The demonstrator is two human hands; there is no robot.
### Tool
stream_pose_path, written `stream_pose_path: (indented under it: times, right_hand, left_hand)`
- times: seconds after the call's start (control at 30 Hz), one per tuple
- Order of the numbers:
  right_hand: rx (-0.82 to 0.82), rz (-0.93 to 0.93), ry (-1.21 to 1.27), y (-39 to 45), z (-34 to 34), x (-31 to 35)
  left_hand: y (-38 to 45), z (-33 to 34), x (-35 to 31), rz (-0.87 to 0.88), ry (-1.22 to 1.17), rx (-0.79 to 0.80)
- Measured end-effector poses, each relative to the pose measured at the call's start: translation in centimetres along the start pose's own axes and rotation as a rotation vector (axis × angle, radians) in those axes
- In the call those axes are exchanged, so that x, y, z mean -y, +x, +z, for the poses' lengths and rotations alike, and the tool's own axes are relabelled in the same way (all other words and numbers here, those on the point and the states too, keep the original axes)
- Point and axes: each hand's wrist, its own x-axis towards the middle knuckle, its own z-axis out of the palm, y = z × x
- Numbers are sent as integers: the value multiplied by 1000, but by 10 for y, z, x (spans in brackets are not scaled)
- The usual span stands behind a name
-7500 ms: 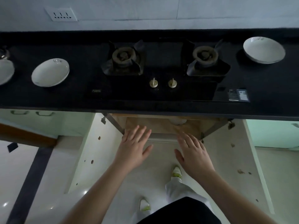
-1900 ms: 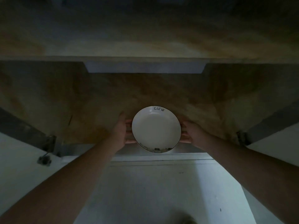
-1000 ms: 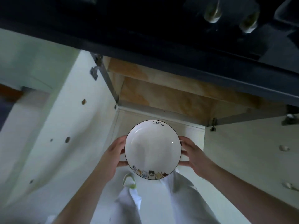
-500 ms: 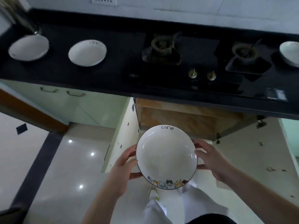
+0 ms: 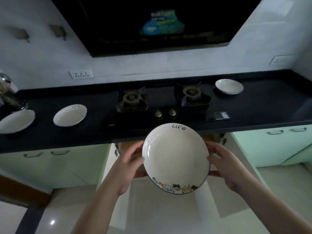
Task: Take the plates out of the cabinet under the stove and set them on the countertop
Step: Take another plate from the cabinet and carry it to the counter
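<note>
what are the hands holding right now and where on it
Both hands hold one white plate marked "Life". The left hand grips its left rim and the right hand its right rim, in front of the countertop.

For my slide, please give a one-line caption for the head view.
Both hands, left hand and right hand, hold a white plate before the black countertop, where three plates already sit.

My left hand (image 5: 128, 163) and right hand (image 5: 225, 163) grip the plate (image 5: 175, 157) by its rim, before the counter (image 5: 261, 105) edge, below the stove (image 5: 162, 102).
</note>
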Motion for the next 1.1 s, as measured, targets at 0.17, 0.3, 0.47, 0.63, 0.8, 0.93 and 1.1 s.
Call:
stream_pose_path:
  times: [0.17, 0.3, 0.47, 0.63, 0.8, 0.93, 1.1]
  right_hand:
    - [-103, -48, 51, -45, -86, -3]
    - [-209, -56, 123, -91, -164, -15]
    - [-396, -66, 208, -143, -254, -40]
    - [-515, -48, 274, -177, -324, -58]
    - [-578, -42, 284, -182, -374, -64]
    - [-609, -59, 304, -164, -405, -59]
    - [-668, -69, 338, -135, -443, -46]
  left_hand:
    - [-3, 79, -23, 23, -16, 82]
    - [-13, 165, -37, -27, -106, 193]
    - [-29, 265, -52, -58, -113, 324]
    - [-35, 348, -61, -95, -120, 427]
    - [-25, 405, -67, -114, -105, 512]
    - [4, 440, -80, -93, -113, 535]
    - [47, 480, -100, -37, -97, 614]
